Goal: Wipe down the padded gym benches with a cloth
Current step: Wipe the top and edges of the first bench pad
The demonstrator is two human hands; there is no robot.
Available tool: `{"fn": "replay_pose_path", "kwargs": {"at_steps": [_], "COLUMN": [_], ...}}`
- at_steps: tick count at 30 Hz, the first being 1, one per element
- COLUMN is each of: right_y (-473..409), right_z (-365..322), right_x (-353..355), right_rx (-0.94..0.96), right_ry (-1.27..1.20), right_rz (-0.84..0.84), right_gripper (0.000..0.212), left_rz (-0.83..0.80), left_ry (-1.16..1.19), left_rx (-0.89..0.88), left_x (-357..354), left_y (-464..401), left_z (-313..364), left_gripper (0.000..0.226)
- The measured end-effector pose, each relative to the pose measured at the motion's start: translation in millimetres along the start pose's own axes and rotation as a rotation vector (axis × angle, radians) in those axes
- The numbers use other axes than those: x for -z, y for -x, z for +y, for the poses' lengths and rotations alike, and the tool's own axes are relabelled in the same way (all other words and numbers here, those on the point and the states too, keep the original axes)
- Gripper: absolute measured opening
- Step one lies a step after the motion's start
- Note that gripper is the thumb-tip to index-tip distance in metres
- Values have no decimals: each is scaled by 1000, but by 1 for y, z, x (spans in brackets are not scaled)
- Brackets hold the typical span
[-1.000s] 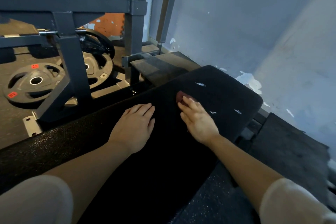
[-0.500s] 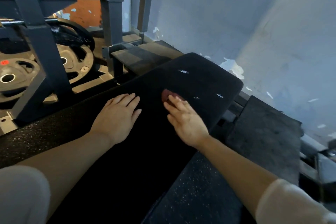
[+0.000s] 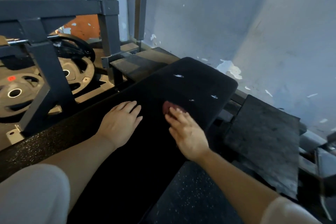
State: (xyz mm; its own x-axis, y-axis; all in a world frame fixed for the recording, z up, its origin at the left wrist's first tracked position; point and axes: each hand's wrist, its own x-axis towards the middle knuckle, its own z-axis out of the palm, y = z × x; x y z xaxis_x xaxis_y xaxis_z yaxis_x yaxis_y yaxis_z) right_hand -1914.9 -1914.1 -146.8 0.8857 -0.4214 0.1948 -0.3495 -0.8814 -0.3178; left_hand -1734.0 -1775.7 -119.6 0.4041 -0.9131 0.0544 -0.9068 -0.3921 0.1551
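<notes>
Peeling blue-grey wall [image 3: 236, 23] closes off the corner you are working in, and the black padded bench [image 3: 200, 82] runs out from under you toward it.

Your right hand [image 3: 188, 131] lies flat with straight fingers on the dark red cloth [image 3: 166, 108]; only a small bunch of it shows past your fingertips, the rest is hidden under the palm. Pressing with an open palm, not a fist, spreads the load over the rag, which is what a wiping stroke seems to call for. The cloth sits on the pad well short of the far rounded end.

Your left hand [image 3: 121, 122] rests open and flat on the pad just beside it, holding nothing. It looks like a brace: it takes your weight as you lean over, so the right hand can slide freely.

Beyond the cloth, a few pale marks [image 3: 179, 76] dot the far end of the pad. Whether they are tears, flaked paint or wet glints I cannot tell, but that stretch appears not yet wiped, so expect to carry the stroke outward across them.

To your left stands a dark steel rack [image 3: 45, 60] with weight plates [image 3: 14, 94] lying at its foot; to your right, a rubber mat [image 3: 263, 142] lies on the floor.
</notes>
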Motion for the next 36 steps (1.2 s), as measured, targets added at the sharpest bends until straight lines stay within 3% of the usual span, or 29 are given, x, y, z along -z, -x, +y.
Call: {"fn": "replay_pose_path", "kwargs": {"at_steps": [3, 5, 8, 12, 16, 19, 22, 26, 32, 36], "right_y": [26, 20, -5, -14, 26, 14, -22, -55, -23, -52], "right_z": [3, 29, 67, 63, 40, 69, 102, 101, 65, 95], "right_x": [7, 12, 22, 18, 11, 22, 33, 35, 20, 29], "right_rx": [119, 110, -63, -162, 67, 152, -11, -220, 8, -107], "right_ry": [-64, -58, -47, -18, -59, -49, -52, 43, 18, 41], "right_rz": [-88, -49, 10, 34, 10, -18, 34, -22, -45, -71], "right_gripper": [51, 47, 45, 51, 46, 42, 38, 44, 45, 44], "left_rz": [100, 134, 130, 154, 178, 175, 163, 170, 164, 154], "left_ry": [25, 126, 189, 162, 143, 130, 132, 150, 99, 136], "left_rx": [-205, -201, -137, -125, -137, -148, -168, -164, -147, -160], "left_x": [-2, -6, -25, -38, -40, -40, -40, -38, -39, -37], "left_y": [-15, -26, -36, -41, -41, -42, -44, -45, -44, -46], "left_z": [36, 61, 75, 72, 74, 71, 70, 71, 72, 72], "left_gripper": [42, 37, 46, 49, 50, 50, 50, 50, 54, 49]}}
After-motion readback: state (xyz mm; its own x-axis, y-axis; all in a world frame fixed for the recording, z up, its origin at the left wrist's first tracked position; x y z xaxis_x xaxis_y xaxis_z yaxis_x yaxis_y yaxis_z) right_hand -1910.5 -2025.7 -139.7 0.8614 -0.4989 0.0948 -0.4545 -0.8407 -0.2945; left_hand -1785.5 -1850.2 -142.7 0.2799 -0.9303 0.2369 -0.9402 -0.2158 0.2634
